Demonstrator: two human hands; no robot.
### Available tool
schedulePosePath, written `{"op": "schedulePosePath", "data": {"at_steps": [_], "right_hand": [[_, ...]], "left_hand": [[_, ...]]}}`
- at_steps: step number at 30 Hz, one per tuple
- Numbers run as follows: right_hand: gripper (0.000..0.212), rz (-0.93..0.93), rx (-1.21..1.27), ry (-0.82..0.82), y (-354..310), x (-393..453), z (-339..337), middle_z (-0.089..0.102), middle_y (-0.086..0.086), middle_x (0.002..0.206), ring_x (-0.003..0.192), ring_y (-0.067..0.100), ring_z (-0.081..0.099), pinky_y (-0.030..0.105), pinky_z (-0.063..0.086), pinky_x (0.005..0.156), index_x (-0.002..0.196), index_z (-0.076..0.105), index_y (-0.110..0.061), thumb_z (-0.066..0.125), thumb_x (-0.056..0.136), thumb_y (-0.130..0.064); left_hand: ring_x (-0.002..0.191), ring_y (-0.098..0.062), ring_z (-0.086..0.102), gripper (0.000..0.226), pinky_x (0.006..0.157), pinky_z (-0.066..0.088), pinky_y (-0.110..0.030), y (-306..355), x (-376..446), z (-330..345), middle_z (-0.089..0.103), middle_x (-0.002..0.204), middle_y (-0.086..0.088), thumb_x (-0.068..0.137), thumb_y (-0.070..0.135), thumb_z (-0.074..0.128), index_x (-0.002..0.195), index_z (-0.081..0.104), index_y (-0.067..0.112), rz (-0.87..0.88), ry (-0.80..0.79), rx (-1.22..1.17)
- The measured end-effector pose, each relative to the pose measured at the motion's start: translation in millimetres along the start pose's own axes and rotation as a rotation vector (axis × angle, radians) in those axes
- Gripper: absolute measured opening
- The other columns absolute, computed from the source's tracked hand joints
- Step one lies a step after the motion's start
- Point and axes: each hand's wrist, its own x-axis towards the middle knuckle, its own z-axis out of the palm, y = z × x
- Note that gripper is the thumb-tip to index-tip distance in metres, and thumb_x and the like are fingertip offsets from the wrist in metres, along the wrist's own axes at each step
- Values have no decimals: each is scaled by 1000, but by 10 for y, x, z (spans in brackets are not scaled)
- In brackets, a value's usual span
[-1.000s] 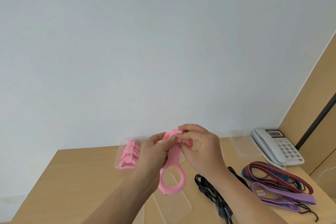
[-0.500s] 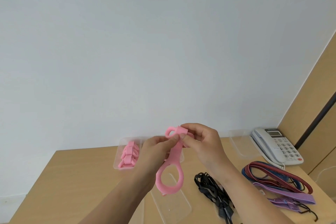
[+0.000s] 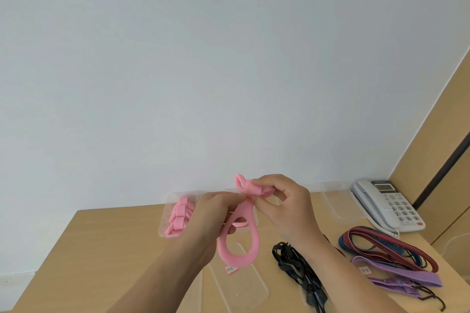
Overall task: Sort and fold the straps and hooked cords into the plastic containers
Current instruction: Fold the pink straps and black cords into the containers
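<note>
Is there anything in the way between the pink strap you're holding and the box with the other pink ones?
Nothing visible. Both hands hold the pink strap above the table; the container of folded pink straps sits just left behind it, top open, only the left hand partly in front.

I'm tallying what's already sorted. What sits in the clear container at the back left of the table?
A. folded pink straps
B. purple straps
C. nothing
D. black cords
A: folded pink straps lie in the container, while the black cords and purple straps lie loose on the table.
</note>
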Motion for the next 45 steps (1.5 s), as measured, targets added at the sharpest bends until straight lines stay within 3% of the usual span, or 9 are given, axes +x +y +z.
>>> {"op": "schedulePosePath", "data": {"at_steps": [4,10,18,25,28,33,38,41,45], "right_hand": [[30,-111,-86,-7,34,-2,20,72,-10,97,91,16,70,24,58,78,93,80,-23,80,77,3],[22,-128,-241,-63,57,2,-36,62,-17,121,119,9,58,21,47,98,105,78,-34,72,86,-26],[23,224,83,-186,-83,74,-62,73,-4,97,93,16,71,44,61,84,101,74,-27,74,78,-28],[13,120,65,-67,-155,31,-43,74,-3,90,83,14,72,29,60,70,90,74,-21,82,82,-15],[18,77,23,-31,-160,18,-34,74,-8,89,86,14,70,31,61,74,88,74,-25,81,81,-10],[25,-84,-151,-3,-114,-16,7,73,-14,91,91,14,69,34,58,76,92,73,-25,77,80,-4],[32,-266,-268,33,4,-28,63,67,-10,89,87,15,66,37,54,70,88,70,-15,72,72,12],[24,-311,-353,48,75,-43,94,64,-3,92,87,10,65,30,53,68,81,68,-7,70,68,13],[32,-327,-421,12,86,-79,149,62,1,92,86,-1,61,5,43,66,77,68,-7,66,60,20]], "left_hand": [[74,-22,68,33,61,45,-30,-2,14,-1,74,83,-15,91,39,74,87,80,7,11,-67,27],[74,-20,69,22,66,53,-30,-72,53,-44,78,92,-17,95,24,71,99,79,5,3,-37,2],[84,-21,69,14,70,57,-28,-34,40,-47,78,97,-17,97,7,66,99,80,9,101,-89,60],[90,-30,72,14,63,52,-28,-88,26,-48,76,105,-20,96,11,68,103,78,5,58,-77,-2],[100,-39,73,17,69,56,-36,-119,28,-35,77,104,-19,96,17,70,102,78,3,17,-52,-35],[103,-28,75,21,95,56,-44,-144,22,-33,79,107,-10,101,22,63,109,75,7,24,-89,-2],[99,-38,72,31,98,53,-55,-116,-22,-30,73,117,-23,95,3,51,117,71,-4,-33,-200,-262],[103,-41,69,39,96,56,-54,-103,-34,-50,71,118,-28,92,7,42,111,73,-6,-68,-297,-396],[100,-37,64,37,94,53,-50,-118,-50,-84,69,111,-29,93,13,42,106,72,-5,-60,-364,-447]]}}
